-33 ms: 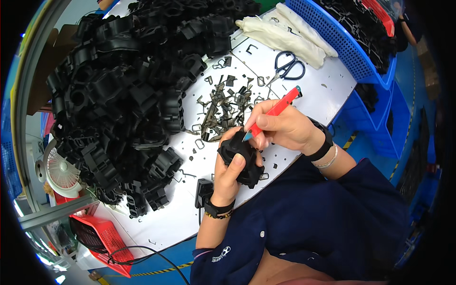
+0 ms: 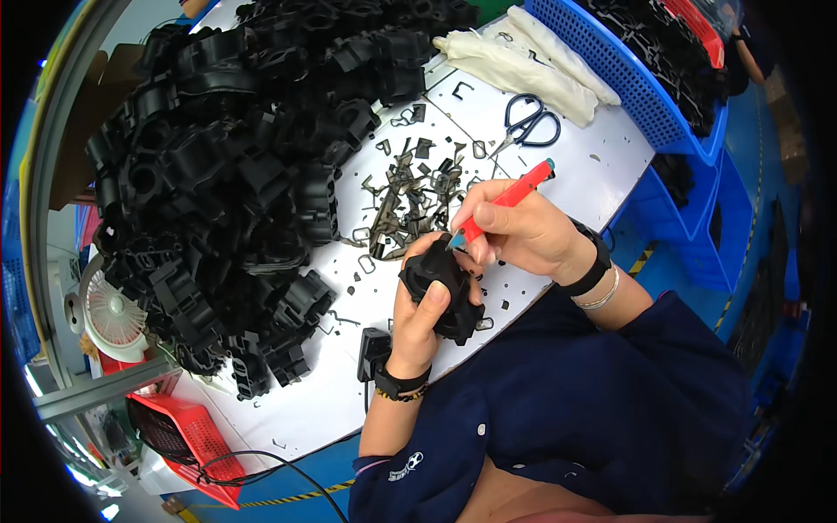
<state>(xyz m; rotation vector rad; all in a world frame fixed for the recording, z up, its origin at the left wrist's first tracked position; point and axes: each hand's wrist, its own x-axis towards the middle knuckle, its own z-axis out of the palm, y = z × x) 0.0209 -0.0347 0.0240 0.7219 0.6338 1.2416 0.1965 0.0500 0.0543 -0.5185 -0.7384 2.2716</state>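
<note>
White tabletop is covered by a black parts heap; beside the heap, a black part is gripped by the left hand, a red knife by the right hand. Blue crate beyond.

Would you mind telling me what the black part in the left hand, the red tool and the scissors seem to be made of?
Black part: likely moulded plastic, matte, with ribbed, hollow shapes like the pile's. Red tool: apparently a smooth plastic handle; its tip is too small to judge. Scissors: dark, slightly glossy handle loops, probably plastic-coated; the blades look like metal.
</note>
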